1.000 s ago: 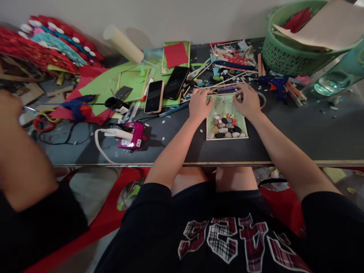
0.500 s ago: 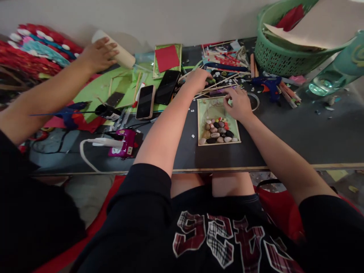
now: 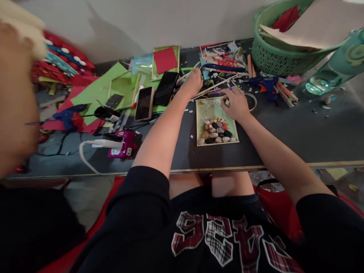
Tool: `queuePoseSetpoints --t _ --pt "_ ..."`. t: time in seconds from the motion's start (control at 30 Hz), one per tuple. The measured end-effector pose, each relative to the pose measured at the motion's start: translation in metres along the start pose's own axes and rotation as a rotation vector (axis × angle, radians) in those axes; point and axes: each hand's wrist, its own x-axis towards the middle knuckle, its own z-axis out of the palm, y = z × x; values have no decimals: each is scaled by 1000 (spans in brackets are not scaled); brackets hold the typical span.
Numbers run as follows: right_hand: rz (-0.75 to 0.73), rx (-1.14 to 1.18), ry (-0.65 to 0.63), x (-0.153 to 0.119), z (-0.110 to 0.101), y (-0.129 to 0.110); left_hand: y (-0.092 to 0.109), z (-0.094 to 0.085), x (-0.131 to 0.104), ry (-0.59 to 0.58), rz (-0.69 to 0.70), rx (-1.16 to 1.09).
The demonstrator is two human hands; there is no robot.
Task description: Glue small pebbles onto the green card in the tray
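A framed light-green panel (image 3: 209, 112) lies flat near the table's front edge, with rows of pebbles (image 3: 214, 135) glued or resting on its lower half. My right hand (image 3: 235, 103) hovers at the panel's upper right corner, thumb and fingers curled towards each other; anything between the fingertips is too small to make out. Beyond the panel, my left hand (image 3: 195, 81) is over the pile of thin sticks (image 3: 218, 86) and small bits, its fingers bent downwards. Whatever those fingers touch is hidden.
Two phones (image 3: 144, 103), a black bottle (image 3: 106, 113) and a purple power adapter (image 3: 122, 145) lie left. A blue glue gun (image 3: 265, 85), a green basket (image 3: 277, 57) and a water bottle (image 3: 327, 77) are right. Another person's arm (image 3: 17, 102) is at far left.
My left hand has drawn slightly left over the pile, its fingers now bent down. The other person's hand has carried the pale cylinder up to the far left. My right hand stays by the panel.
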Motion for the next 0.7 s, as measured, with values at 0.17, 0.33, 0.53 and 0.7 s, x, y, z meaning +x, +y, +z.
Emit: queuePoseSetpoints --t 0.17,0.33,0.53,0.7 --pt "-2 -5 -17 1 -1 0 16 -15 -2 55 -146 -318" --pt "-9 -5 44 0 0 1 65 -31 -32 47 -326 -686" --pt "3 10 158 -2 1 -1 118 -31 -104 18 -521 -1161" --pt "-75 77 248 -6 0 -7 129 -28 -130 4 -596 -1293"
